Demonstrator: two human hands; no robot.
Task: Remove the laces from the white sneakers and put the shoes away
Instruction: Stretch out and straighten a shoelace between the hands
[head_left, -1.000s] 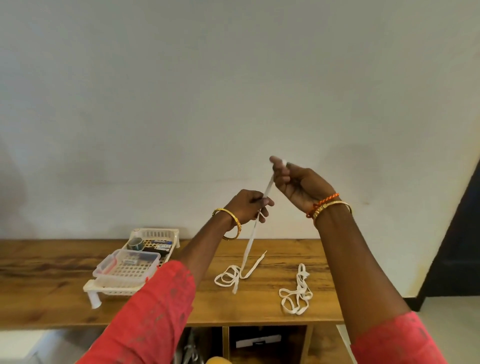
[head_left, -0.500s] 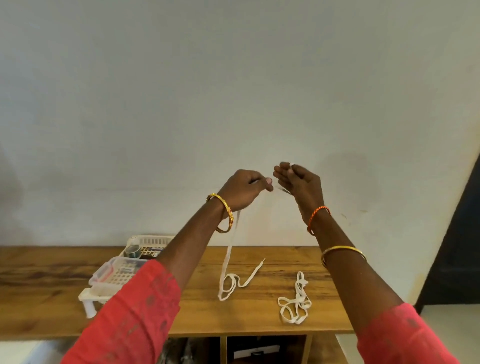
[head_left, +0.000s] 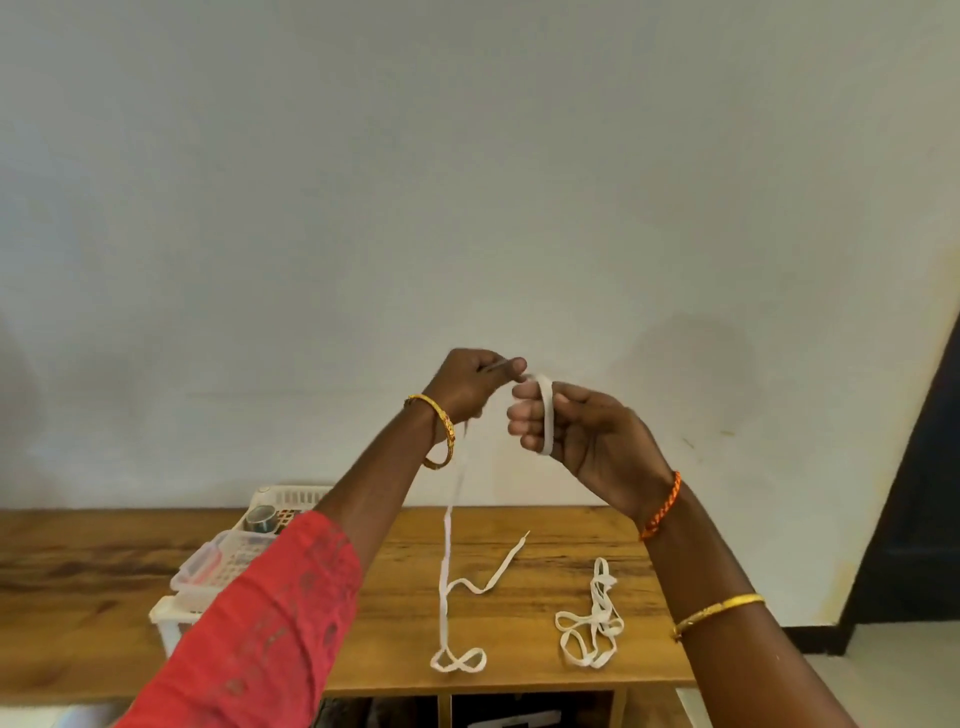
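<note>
That flat white lace (head_left: 448, 566) is looking floppy and feather-light, dangling to the table (head_left: 78, 597), left hand (head_left: 470, 387) pinching it while the right hand (head_left: 576, 426) at its 3 o'clock is curling around a loop near the end, probably the best grab spot.

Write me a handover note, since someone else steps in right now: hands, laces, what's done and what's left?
Left hand: raised, pinching the lace in hand.
Right hand: raised, that lace looped over its fingers.
The lace hangs from the hands to the wooden table; its tail lies there in a loop.
Second lace: loose bundle on the table, to the right.
Done: both laces are off; no sneakers in view.
Left: finish winding this lace, set it down; whether the shoes are put away cannot be seen.
</note>
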